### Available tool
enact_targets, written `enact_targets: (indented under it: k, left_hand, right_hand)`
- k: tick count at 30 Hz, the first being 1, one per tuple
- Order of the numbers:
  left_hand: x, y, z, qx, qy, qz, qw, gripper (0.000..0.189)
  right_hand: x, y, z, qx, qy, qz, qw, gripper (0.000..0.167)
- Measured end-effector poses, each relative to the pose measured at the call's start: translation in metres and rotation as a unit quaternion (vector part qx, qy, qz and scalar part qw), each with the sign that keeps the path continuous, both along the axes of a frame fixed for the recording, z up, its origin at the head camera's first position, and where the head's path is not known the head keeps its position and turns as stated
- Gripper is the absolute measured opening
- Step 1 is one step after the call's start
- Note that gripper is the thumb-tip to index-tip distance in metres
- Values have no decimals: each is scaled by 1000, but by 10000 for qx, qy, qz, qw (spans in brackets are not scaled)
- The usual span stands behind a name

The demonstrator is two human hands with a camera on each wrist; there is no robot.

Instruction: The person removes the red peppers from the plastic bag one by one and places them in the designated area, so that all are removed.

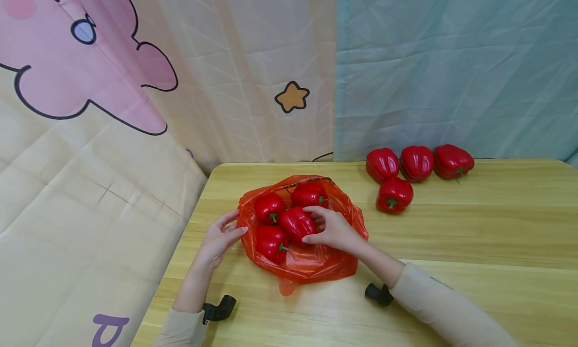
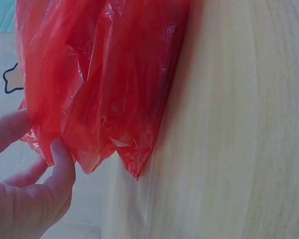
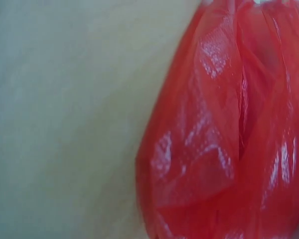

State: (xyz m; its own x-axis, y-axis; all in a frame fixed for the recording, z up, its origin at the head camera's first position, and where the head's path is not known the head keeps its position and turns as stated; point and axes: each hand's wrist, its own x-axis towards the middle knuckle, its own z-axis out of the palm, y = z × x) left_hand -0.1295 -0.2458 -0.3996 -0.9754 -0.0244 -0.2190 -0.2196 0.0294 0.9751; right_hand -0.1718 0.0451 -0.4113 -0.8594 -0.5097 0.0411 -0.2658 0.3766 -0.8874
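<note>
A red plastic bag (image 1: 316,264) lies wide open on the table, with shiny red bell peppers (image 1: 269,208) inside it. My right hand (image 1: 331,229) reaches over the bag's right side and grips one bell pepper (image 1: 297,225) between thumb and fingers, among the others in the bag. At the left rim, my left hand (image 1: 219,239) pinches the bag's edge. The left wrist view shows the thumb (image 2: 63,162) against the red plastic (image 2: 124,84). In the right wrist view, the bag's crumpled side (image 3: 204,149) fills the right half, and the right hand is almost wholly hidden.
Several more red bell peppers (image 1: 416,164) stand at the back of the wooden table (image 1: 496,226), right of the bag. One pepper (image 1: 395,195) sits in front of the rest. Behind the table hangs a printed curtain (image 1: 280,46). Black wrist mounts (image 1: 220,308) show beside both forearms.
</note>
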Motion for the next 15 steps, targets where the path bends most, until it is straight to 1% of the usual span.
enact_targets:
  k: [7, 10, 15]
  left_hand:
    - [0, 0, 0, -64, 48, -4, 10000, 59]
    - [0, 0, 0, -70, 58, -7, 10000, 59]
    - [-1, 0, -1, -76, 67, -2, 9999, 59]
  right_hand:
    - [4, -9, 0, 251, 130, -358, 9990, 70]
    - [6, -12, -1, 384, 302, -495, 9976, 71]
    - [7, -15, -3, 579, 656, -588, 9944, 72]
